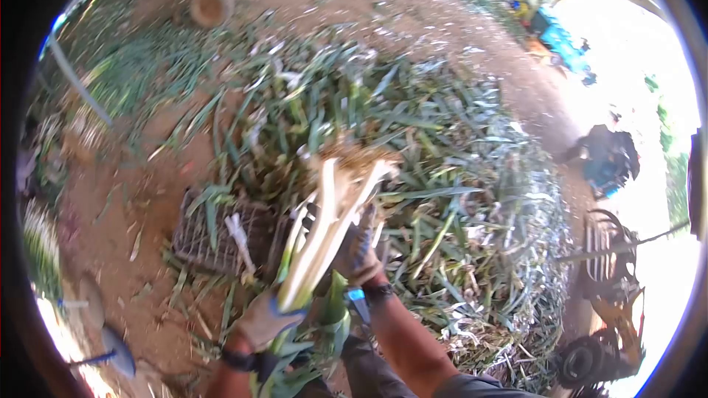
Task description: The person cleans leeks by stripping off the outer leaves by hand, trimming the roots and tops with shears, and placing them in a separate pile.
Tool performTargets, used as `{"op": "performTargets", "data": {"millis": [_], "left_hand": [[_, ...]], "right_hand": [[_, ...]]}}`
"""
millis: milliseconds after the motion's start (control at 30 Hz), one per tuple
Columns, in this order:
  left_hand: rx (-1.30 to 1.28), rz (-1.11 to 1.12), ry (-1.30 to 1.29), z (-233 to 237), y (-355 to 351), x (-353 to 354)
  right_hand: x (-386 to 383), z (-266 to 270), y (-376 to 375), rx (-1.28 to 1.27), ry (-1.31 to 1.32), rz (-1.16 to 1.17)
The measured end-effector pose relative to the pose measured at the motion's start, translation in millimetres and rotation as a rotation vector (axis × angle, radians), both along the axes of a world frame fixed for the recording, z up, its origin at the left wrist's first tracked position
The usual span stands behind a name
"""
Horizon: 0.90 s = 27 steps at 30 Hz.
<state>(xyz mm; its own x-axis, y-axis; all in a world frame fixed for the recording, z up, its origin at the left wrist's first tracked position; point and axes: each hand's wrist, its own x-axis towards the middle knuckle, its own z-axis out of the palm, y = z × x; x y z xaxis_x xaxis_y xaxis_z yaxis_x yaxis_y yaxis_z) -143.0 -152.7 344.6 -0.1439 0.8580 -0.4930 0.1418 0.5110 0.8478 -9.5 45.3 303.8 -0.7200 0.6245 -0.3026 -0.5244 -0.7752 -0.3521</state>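
My left hand (267,322), in a light glove with a blue edge, is closed around the lower shafts of several leeks (318,239). The white stalks lean up and away from me, their brown roots at the top and the green leaves hanging below the hand. Just right of the stalks, my right hand (363,254) wears a glove with dark fingers. Those fingers stretch upward beside the leeks, partly blurred, and the palm side is hidden.
A broad heap of leek leaves and trimmings (457,228) spreads ahead and to the right. A wire-mesh crate (217,228) stands left of the leeks on bare earth. Wheeled machinery (601,339) is at the right, with a dark figure-like shape (611,158) farther back.
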Motion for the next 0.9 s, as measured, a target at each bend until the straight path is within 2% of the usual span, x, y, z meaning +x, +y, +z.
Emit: {"op": "performTargets", "data": {"millis": [33, 100, 133, 167, 200, 233, 267, 300, 333, 400, 433, 467, 500, 567, 600, 633, 667, 733, 800, 833, 867, 900], "left_hand": [[-0.089, 0.094, -0.188, 8.5, -13.1, -2.1], [-0.123, 0.092, -0.209, 32.4, -31.6, -7.8], [-0.141, 0.089, -0.314, 43.9, -40.9, -10.6], [-0.163, 0.093, -0.416, 53.7, -44.9, -13.1], [-0.157, 0.090, -0.402, 59.8, -44.9, -13.5], [-0.167, 0.014, -0.365, 64.3, -47.2, -11.9], [-0.195, -0.043, -0.328, 73.5, -60.2, -8.2], [-0.173, -0.006, -0.240, 106.5, -57.8, 0.9], [-0.126, 0.037, -0.300, 109.7, -65.8, 4.4], [-0.072, 0.078, -0.344, 108.1, -77.5, 1.1], [-0.117, 0.115, -0.447, 107.6, -81.2, -1.0], [-0.164, 0.153, -0.553, 107.1, -84.2, -3.8], [-0.159, 0.165, -0.542, 107.3, -87.0, -8.9], [-0.147, 0.041, -0.344, 104.9, -93.9, -22.0], [-0.193, 0.018, -0.320, 98.1, -98.9, -27.5], [-0.193, 0.027, -0.316, 101.7, -103.1, -28.0], [-0.214, 0.087, -0.382, 105.8, -105.5, -27.8], [-0.242, 0.143, -0.449, 116.6, -108.8, -20.9], [-0.137, 0.055, -0.145, 130.8, -110.4, -6.0], [-0.141, 0.060, -0.147, 133.4, -113.1, -1.7], [-0.078, 0.018, 0.029, 135.3, -116.7, 2.2], [-0.020, -0.022, 0.202, 137.8, -120.9, 7.6]], "right_hand": [[2.9, 7.3, 11.0, 0.011, 0.085, -0.005], [-5.5, 0.7, 26.3, 0.148, 0.057, -0.101], [-5.4, 6.5, 31.6, 0.345, -0.216, -0.177], [-8.1, -1.2, 41.7, 0.332, -0.174, -0.212], [-10.5, -9.2, 51.3, 0.320, -0.132, -0.246], [-18.5, -25.7, 61.6, 0.095, 0.225, -0.223], [-8.6, 12.8, 51.9, 0.139, 0.150, -0.174], [8.2, 56.6, 46.3, 0.175, 0.079, -0.108], [9.8, 64.4, 50.4, 0.211, 0.197, -0.097], [4.9, 87.1, 49.8, 0.252, 0.247, -0.144], [2.8, 106.9, 47.4, 0.266, 0.180, -0.193], [-1.4, 119.6, 43.1, 0.141, 0.164, -0.212], [0.0, 131.9, 33.1, 0.111, 0.172, -0.264], [0.1, 160.6, 10.8, 0.123, 0.120, -0.328], [-0.4, 148.5, 16.8, 0.130, 0.300, -0.223], [0.8, 151.1, 16.6, 0.148, 0.298, -0.179], [-1.8, 157.7, 12.7, 0.322, 0.040, -0.241], [-2.7, 140.3, 30.1, 0.478, -0.185, -0.269], [-0.6, 115.6, 55.2, 0.576, -0.263, -0.257], [2.0, 121.4, 59.5, 0.616, -0.247, -0.244], [0.8, 132.3, 55.8, 0.276, -0.278, -0.216], [2.0, 125.1, 56.9, 0.216, -0.284, -0.209]]}}
